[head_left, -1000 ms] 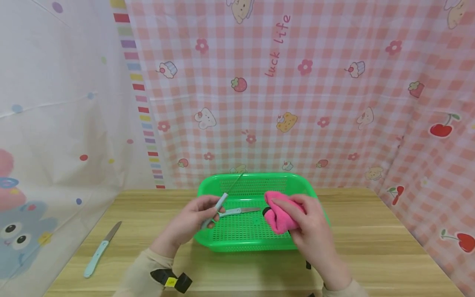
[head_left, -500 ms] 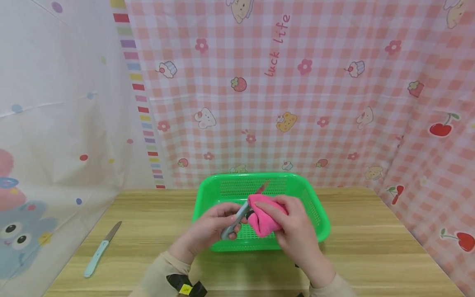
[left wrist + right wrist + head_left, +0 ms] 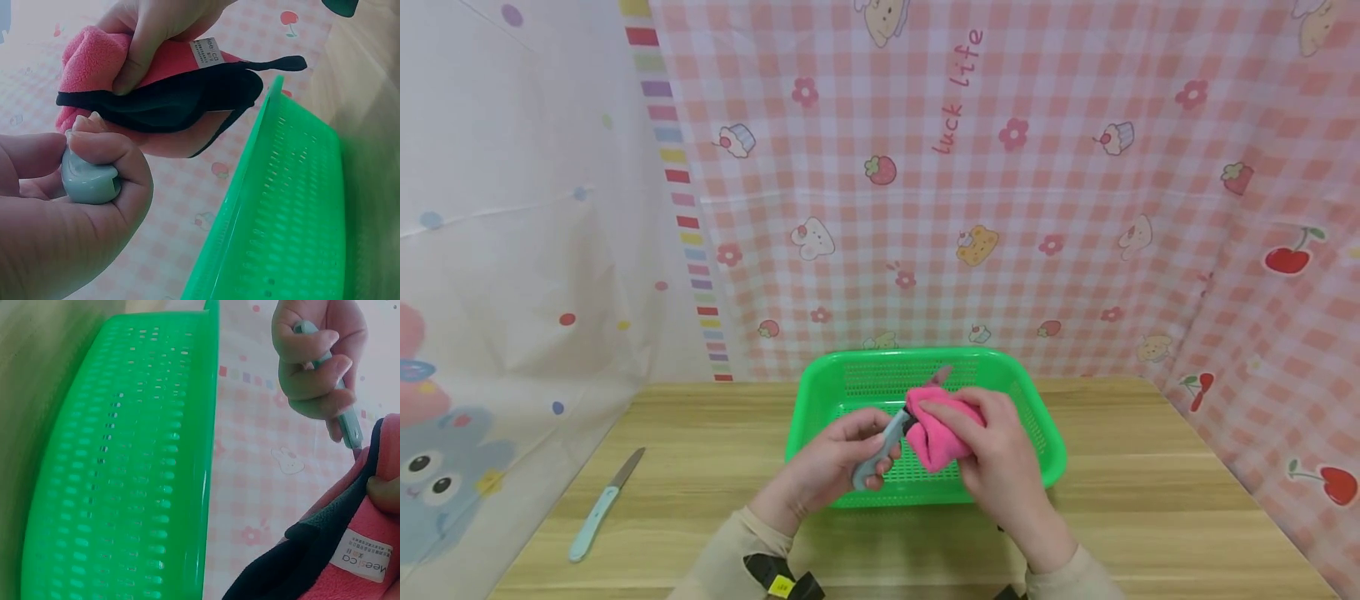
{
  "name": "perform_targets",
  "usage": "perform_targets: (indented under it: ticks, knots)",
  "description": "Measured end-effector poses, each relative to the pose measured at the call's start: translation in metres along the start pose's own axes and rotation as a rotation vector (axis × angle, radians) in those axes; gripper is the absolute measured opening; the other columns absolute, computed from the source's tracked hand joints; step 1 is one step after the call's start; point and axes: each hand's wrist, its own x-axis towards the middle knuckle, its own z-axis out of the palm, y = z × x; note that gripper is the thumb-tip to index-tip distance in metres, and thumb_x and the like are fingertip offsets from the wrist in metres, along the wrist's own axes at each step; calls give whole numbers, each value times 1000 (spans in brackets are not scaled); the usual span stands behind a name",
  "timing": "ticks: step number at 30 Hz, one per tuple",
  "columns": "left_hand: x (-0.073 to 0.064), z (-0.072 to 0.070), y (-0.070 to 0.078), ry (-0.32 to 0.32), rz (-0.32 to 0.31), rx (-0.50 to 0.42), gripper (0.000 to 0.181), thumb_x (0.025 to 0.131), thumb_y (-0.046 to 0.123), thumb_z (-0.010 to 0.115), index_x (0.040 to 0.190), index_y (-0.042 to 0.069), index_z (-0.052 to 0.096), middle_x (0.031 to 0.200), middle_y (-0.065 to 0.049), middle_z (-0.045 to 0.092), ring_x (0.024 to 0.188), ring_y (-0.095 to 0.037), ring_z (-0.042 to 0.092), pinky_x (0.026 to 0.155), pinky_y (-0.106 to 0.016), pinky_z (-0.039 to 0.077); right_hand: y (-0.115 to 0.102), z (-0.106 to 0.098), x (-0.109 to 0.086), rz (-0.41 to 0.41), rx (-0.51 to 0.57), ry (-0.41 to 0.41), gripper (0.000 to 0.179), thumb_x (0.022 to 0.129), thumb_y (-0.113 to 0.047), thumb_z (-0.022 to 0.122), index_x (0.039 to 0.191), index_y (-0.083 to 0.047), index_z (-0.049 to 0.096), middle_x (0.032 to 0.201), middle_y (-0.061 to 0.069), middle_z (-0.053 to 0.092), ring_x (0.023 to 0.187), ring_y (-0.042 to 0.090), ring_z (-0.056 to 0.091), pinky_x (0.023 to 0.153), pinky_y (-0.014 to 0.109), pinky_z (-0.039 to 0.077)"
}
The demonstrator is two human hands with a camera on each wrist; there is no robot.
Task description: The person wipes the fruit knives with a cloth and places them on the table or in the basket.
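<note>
In the head view my left hand [image 3: 831, 462] grips a small knife [image 3: 883, 444] by its light blue handle, the blade slanting up and to the right. My right hand [image 3: 1009, 458] pinches a folded pink cloth [image 3: 938, 440] with dark edging around the blade near the handle. The blade tip [image 3: 942, 375] sticks out beyond the fold. Both hands are above a green basket [image 3: 1051, 454]. The left wrist view shows the handle's butt end [image 3: 90, 182] inside curled fingers. A white label [image 3: 361, 555] shows on the cloth in the right wrist view.
Another knife [image 3: 597, 518] with a light blue handle lies on the wooden table [image 3: 1157, 500] at the left, blade pointing away. A checked pink curtain [image 3: 1060, 183] hangs behind the table, and a white one [image 3: 550, 250] hangs at the left.
The left hand has brought its knife to the right and the right hand has moved left, so the cloth now wraps the blade. The knife inside the basket is now hidden behind them.
</note>
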Motion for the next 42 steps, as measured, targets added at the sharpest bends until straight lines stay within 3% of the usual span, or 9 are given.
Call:
perform_targets:
  ticks: [4,12,19,34,42]
  knots:
    - [0,0,0,-6,-6,-7,17,105,8,42,111,11,58,93,-3,59,74,-9,54,63,-22,45,5,-2,3,-10,-30,49,70,63,25,70,117,-19,73,105,16,61,94,37,56,70,47,51]
    - [-1,-1,-2,-24,-7,-29,21,105,7,43,116,11,60,92,-1,59,73,-9,54,63,-23,45,19,-10,6,19,-44,71,63,65,24,64,113,-16,74,105,20,60,94,40,55,67,46,51]
    - [-1,-1,-4,-42,5,-45,22,105,7,42,117,11,60,93,-1,59,73,-9,55,62,-22,45,23,-17,6,77,-44,52,61,68,22,66,116,-15,73,107,18,60,94,39,53,74,50,45]
    - [-2,-3,-6,11,22,-108,24,106,6,39,116,12,60,96,-1,61,75,-10,53,63,-22,46,24,-29,1,122,-40,61,61,70,20,62,119,-15,72,107,18,59,99,39,53,81,51,42]
    - [-4,-5,-6,26,17,-139,25,106,6,38,117,12,59,97,-1,61,77,-10,53,63,-22,46,19,-28,-1,118,-35,17,63,69,20,66,120,-17,72,107,15,60,98,35,53,78,49,45]
